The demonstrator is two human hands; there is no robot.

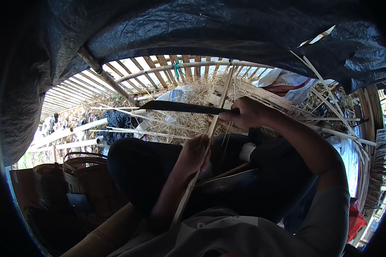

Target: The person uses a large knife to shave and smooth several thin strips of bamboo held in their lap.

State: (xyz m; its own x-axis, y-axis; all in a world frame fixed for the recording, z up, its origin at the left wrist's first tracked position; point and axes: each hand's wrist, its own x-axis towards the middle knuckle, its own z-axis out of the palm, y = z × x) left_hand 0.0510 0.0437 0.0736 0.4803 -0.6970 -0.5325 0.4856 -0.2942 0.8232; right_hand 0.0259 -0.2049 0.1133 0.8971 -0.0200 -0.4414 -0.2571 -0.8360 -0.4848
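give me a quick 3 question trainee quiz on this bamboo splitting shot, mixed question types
1. True or false: the right hand grips the handle of the long dark knife blade.
2. Multiple choice: what does the left hand hold? A) a woven basket B) the long pale bamboo strip C) a red cloth
3. Fill in: the brown woven basket sits to the person's ____ side.

Key: 1 true. 2 B. 3 left.
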